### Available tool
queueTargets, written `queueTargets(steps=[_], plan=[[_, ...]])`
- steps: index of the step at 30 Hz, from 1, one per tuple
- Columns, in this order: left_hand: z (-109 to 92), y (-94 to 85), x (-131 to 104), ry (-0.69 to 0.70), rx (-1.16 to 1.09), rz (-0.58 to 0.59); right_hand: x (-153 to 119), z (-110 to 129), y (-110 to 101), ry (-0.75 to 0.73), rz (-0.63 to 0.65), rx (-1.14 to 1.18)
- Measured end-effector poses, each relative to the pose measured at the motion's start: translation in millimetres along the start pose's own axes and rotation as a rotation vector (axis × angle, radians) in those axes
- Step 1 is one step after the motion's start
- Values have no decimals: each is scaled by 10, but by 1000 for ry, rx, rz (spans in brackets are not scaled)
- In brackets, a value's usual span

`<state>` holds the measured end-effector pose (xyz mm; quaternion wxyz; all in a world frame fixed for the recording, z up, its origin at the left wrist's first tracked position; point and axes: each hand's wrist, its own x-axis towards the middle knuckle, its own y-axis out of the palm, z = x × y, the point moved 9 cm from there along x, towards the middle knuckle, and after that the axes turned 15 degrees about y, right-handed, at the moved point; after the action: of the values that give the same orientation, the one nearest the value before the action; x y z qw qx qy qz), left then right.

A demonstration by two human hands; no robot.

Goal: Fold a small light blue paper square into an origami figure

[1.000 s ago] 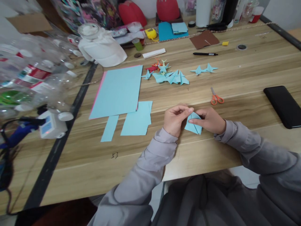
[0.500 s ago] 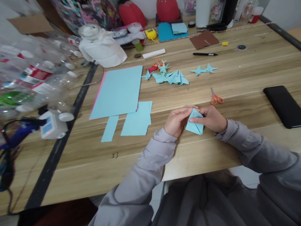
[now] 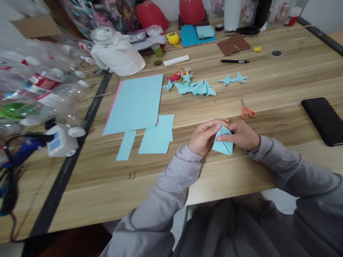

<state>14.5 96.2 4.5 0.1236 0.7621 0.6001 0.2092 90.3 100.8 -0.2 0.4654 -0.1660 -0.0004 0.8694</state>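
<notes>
A small piece of folded light-blue paper (image 3: 223, 147) is held above the near part of the table, its creases showing and its lower corner pointing toward me. My left hand (image 3: 205, 136) pinches it at its left and upper edge. My right hand (image 3: 242, 135) grips it from the right, thumb laid across the front; the fingers behind the paper are hidden. Beyond the hands lie orange-handled scissors (image 3: 248, 112). Folded paper cranes (image 3: 197, 87) in blue, red and orange lie farther back, with two more blue cranes (image 3: 233, 78) to their right.
Left of my hands, a stack of blue sheets (image 3: 134, 103) overlaps cut paper pieces (image 3: 155, 139). A black phone (image 3: 323, 121) lies at the right. A pen (image 3: 234, 61) and brown paper (image 3: 233, 45) are farther back. Plastic bottles (image 3: 40, 85) crowd the left side.
Both hands keep their hold on the folded paper, with only a slight shift of the fingers at its top. The whole view has moved very slightly.
</notes>
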Motion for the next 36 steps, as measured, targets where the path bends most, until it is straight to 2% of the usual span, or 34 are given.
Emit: queueTargets(steps=[9,13,15,20,31,36], plan=[[-94,-148,3,219,229,-122,7,-24,-5,14,-49,-43],[-20,-218,-13,121,175,-187,4,-34,-23,-5,-66,-44],[-2,-213,-9,94,126,-179,8,-49,-41,-4,-74,-27],[-91,-166,15,196,223,-99,23,-77,-44,14,-58,-17],[-65,-131,-9,127,144,-110,7,-3,-26,-57,-66,-62],[-103,-129,-2,174,155,-114,-11,49,-18,-86,-77,-84]])
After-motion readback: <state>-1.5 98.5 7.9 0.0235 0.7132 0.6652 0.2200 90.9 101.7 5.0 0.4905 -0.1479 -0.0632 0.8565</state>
